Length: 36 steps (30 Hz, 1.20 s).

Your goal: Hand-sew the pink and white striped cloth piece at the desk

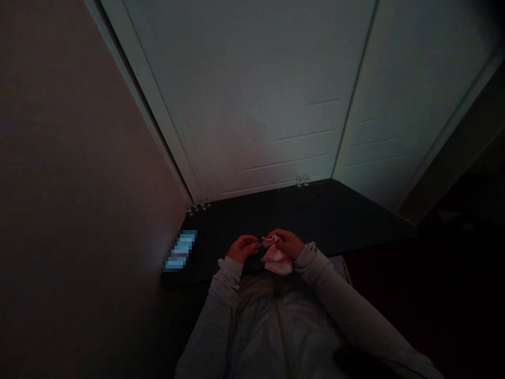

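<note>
The right hand (290, 245) grips a bunched pink-and-white cloth (278, 261), its fingers closed on the upper folds while the rest hangs below. The left hand (241, 249) is just beside it, fingertips drawn narrowly together on a small, thin, shiny piece (259, 243) that reaches toward the cloth; the dim light hides its full shape. Both hands and the cloth are at the front edge of a dark tabletop (315, 216), left of that edge's middle. The person wears pale long sleeves (226, 284).

At the tabletop's back left corner is a cluster of small clear glass-like objects (198, 206), too dim to count. Another 2 clear objects (302, 180) stand side by side along the back edge, near the back right corner. A glowing pale-blue oblong (180, 251), pixelated, lies by the left edge, near the front left corner. White panels (256, 79) with 2 hatched hearts (256, 129) rise behind the back edge.
</note>
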Each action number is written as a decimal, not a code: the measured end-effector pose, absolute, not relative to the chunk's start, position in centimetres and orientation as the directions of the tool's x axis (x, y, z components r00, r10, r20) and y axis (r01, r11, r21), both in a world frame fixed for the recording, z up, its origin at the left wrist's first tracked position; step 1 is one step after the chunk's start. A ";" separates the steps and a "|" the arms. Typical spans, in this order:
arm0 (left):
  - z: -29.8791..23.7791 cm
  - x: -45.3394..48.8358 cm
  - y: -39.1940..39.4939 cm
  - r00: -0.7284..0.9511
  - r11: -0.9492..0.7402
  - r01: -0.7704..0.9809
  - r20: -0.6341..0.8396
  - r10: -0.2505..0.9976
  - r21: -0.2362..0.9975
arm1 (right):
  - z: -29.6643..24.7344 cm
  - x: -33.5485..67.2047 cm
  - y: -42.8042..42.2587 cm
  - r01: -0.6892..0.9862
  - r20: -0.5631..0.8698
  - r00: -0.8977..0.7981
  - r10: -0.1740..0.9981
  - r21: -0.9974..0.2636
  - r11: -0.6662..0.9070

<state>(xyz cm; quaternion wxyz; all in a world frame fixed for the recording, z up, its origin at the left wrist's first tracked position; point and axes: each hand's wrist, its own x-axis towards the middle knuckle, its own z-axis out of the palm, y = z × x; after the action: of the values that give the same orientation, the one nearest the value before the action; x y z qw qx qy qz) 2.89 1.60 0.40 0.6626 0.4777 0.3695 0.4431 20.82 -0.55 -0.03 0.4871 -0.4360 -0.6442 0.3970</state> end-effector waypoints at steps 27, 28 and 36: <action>1.0 3.8 1.8 0.233 0.234 -0.080 -0.210 0.950 0.969 | 0.0 20.6 -0.5 0.173 0.290 -0.102 0.951 -0.937 0.304; 1.0 3.8 1.7 0.234 0.230 -0.063 -0.210 0.949 0.971 | 0.1 20.6 -0.5 0.173 0.290 -0.103 0.951 -0.937 0.305; 0.8 3.7 1.9 0.264 0.210 -0.035 -0.194 0.945 0.977 | -0.2 20.6 -0.5 0.159 0.279 -0.112 0.954 -0.942 0.294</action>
<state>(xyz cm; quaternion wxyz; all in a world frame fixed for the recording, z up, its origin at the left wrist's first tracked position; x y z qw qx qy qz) 3.68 1.88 0.80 0.6249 0.4911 0.4631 0.3921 20.59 -0.49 -0.18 0.4992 -0.4411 -0.6307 0.3980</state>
